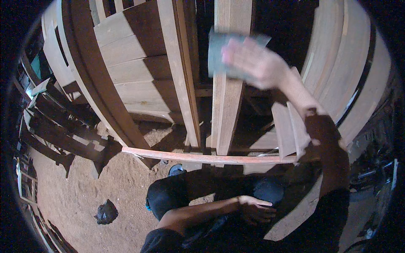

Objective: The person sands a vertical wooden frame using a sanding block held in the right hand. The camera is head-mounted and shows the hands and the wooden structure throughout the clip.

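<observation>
My right hand (253,61) is blurred and presses a greenish sheet (215,57), perhaps sandpaper, around an upright wooden post (225,110). Its far fingers are hidden behind the blur. My left hand (258,208) rests low by my knee, partly in shadow, with its fingers extended and nothing seen in it. A reddish wooden strip (202,157) runs crosswise below the post, between it and my knees.
Left of the post stand another wooden upright (182,82) and a slatted wood panel (133,69). Curved-looking boards (335,60) rise at the right. A black plastic bag (107,212) lies on the dirt floor (72,196). Dark wooden frames (63,136) stand at the far left.
</observation>
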`<state>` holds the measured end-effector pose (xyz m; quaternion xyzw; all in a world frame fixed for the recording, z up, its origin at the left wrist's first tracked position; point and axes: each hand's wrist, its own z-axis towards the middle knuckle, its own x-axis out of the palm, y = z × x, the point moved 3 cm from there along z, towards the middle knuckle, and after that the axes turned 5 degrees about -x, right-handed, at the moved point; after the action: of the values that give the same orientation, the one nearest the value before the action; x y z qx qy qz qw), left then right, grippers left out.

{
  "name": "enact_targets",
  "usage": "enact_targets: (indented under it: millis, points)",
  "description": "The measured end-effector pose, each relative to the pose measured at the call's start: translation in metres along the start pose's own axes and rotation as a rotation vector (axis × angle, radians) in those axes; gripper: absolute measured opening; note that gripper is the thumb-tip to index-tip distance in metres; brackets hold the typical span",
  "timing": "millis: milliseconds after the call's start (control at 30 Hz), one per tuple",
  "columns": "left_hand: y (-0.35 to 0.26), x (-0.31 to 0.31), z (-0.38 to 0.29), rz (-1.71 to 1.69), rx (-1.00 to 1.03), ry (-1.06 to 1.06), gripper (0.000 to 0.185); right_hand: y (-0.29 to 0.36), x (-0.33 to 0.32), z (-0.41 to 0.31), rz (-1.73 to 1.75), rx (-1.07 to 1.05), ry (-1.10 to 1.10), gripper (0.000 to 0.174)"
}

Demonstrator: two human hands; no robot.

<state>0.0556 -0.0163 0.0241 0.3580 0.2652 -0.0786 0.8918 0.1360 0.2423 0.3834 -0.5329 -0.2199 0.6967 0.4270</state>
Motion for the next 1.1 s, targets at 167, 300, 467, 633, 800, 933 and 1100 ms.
enact_targets:
  millis: [167,300,467,633,800,933,1100]
  points:
    - [0.005,-0.011,0.008,-0.166,0.051,0.107,0.064,0.013,0.005,-0.004,0.167,-0.113,0.010,0.066]
    - [0.011,-0.012,0.011,-0.573,0.007,0.069,0.067,-0.045,-0.027,0.011,-0.139,0.253,-0.154,0.060]
    - [0.007,0.018,-0.008,-1.750,-0.257,0.164,0.101,-0.002,-0.001,0.001,0.052,0.096,-0.063,0.059]
    - [0.008,0.016,-0.006,-1.767,-0.234,0.215,0.096,0.031,0.013,-0.005,0.155,-0.089,0.050,0.068]
    - [0.006,0.015,-0.002,-1.688,-0.274,0.199,0.085,-0.018,-0.009,0.013,-0.076,0.270,-0.143,0.063]
    - [-0.002,0.004,0.005,-1.441,-0.367,0.180,0.075,0.017,0.011,0.011,0.012,0.213,-0.079,0.059]
    - [-0.029,-0.029,0.038,-0.929,-0.506,0.235,0.064,0.034,0.012,-0.006,0.198,-0.025,0.065,0.064]
